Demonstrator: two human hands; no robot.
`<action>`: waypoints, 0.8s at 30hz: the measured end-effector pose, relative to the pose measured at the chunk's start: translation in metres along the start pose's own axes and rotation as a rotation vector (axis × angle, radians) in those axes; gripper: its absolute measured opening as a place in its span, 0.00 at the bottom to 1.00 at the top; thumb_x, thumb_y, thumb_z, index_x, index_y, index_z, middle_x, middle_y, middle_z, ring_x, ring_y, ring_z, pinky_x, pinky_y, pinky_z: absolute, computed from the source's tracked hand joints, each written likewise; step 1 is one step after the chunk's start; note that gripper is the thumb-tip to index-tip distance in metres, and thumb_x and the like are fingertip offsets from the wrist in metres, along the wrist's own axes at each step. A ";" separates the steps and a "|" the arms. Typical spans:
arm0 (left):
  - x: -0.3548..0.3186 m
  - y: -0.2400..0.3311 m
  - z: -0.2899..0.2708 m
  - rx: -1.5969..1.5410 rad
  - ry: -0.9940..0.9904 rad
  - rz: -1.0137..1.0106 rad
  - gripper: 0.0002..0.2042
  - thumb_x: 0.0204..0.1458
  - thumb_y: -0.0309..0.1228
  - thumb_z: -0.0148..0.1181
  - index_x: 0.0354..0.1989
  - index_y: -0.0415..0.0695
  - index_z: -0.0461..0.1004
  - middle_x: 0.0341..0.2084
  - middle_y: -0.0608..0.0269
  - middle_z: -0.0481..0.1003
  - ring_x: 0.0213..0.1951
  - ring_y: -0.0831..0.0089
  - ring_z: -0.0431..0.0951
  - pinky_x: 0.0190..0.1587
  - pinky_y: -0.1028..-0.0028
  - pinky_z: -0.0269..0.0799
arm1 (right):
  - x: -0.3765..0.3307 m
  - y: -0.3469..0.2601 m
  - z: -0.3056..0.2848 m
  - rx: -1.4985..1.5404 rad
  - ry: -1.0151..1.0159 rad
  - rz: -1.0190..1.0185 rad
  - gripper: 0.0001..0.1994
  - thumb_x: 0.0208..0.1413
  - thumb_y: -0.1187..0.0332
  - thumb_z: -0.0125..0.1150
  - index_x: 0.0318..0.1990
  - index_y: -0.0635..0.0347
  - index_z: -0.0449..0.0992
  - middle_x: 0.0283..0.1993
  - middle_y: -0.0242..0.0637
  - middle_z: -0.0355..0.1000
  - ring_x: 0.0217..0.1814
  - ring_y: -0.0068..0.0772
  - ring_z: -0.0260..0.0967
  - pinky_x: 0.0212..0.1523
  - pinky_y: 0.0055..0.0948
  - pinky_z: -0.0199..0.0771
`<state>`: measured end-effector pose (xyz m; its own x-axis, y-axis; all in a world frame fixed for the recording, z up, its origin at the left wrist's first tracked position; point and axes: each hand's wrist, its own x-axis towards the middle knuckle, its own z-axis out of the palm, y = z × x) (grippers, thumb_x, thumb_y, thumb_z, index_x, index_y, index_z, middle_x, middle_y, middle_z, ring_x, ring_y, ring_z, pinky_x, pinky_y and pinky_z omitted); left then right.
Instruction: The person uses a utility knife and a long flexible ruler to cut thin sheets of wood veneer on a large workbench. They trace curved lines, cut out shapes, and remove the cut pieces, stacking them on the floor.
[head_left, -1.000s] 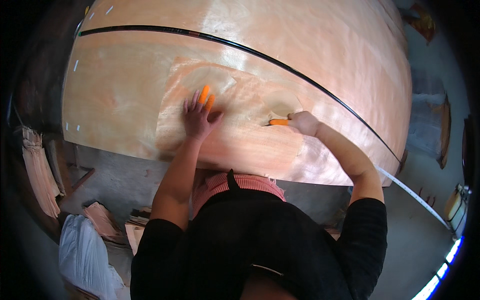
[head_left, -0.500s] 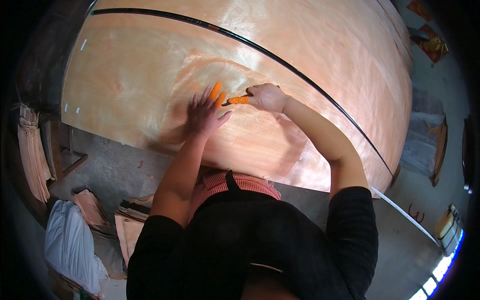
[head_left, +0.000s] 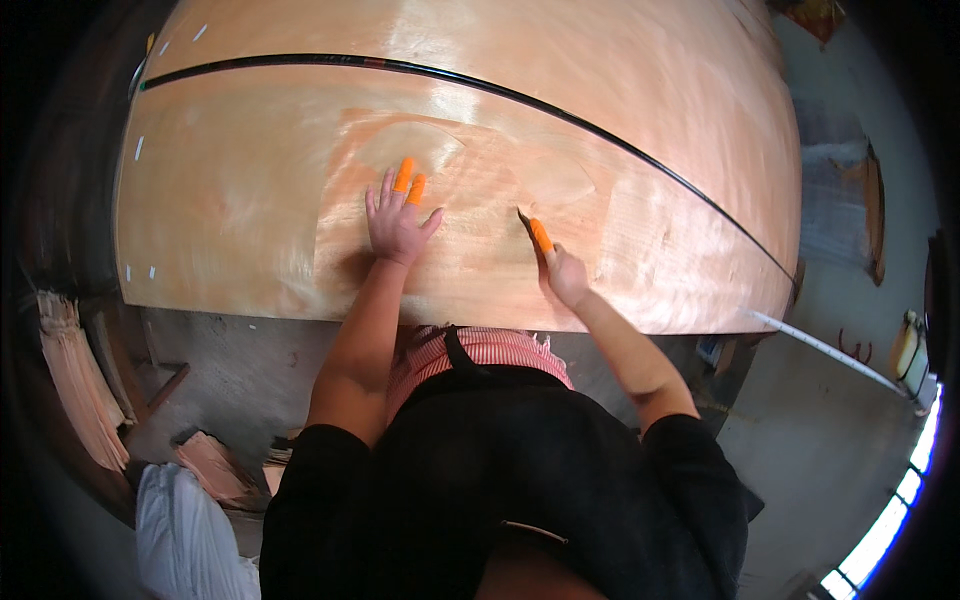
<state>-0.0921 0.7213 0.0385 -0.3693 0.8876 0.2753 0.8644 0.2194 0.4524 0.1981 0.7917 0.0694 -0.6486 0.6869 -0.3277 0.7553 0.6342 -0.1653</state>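
My left hand (head_left: 398, 228) lies flat with fingers spread on a thin reddish veneer sheet (head_left: 470, 265). Orange finger covers sit on two of its fingers. In my right hand (head_left: 566, 274) is a slim dark knife (head_left: 523, 218), its tip pointing away from me at the sheet. An orange cover wraps the index finger laid along it. Paler rounded patches show in the sheet, one beyond my left hand and another beyond the knife. Whether the tip touches the wood I cannot tell. Underneath lies a large pale wooden panel (head_left: 220, 200).
Across the panel runs a long black strip (head_left: 480, 88). Small white tape pieces (head_left: 139, 148) mark its left side. Veneer bundles (head_left: 80, 380) and a white plastic-wrapped bundle (head_left: 190, 535) stand lower left. A white ruler-like strip (head_left: 830, 350) sticks out at the right edge.
My right hand has drawn back from beside the left hand toward me and to the right, still with the knife. My left hand stays flat on the sheet. The view has shifted.
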 end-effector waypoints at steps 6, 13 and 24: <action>0.000 0.002 0.006 0.034 0.004 0.017 0.26 0.34 0.44 0.60 0.44 0.47 0.69 0.52 0.61 0.60 0.55 0.62 0.56 0.55 0.52 0.45 | -0.044 -0.018 0.014 0.349 -0.024 0.336 0.08 0.47 0.72 0.45 0.35 0.63 0.64 0.28 0.46 0.67 0.29 0.46 0.68 0.28 0.38 0.67; -0.001 0.003 0.008 0.079 0.010 0.047 0.26 0.36 0.44 0.60 0.47 0.50 0.66 0.54 0.62 0.58 0.56 0.61 0.54 0.54 0.50 0.45 | -0.010 0.055 -0.029 0.418 0.363 0.497 0.17 0.48 0.59 0.53 0.41 0.62 0.65 0.21 0.50 0.68 0.23 0.51 0.66 0.22 0.40 0.65; 0.001 0.009 -0.003 0.065 -0.057 0.000 0.32 0.36 0.44 0.59 0.52 0.45 0.58 0.55 0.61 0.56 0.57 0.61 0.52 0.56 0.54 0.43 | -0.053 0.039 -0.065 0.278 0.552 0.235 0.16 0.35 0.74 0.58 0.37 0.50 0.74 0.22 0.39 0.68 0.22 0.38 0.67 0.22 0.29 0.67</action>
<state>-0.0855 0.7228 0.0456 -0.3514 0.9086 0.2256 0.8854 0.2441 0.3956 0.2562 0.8028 0.1406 -0.3609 0.9237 0.1283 0.8306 0.3810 -0.4062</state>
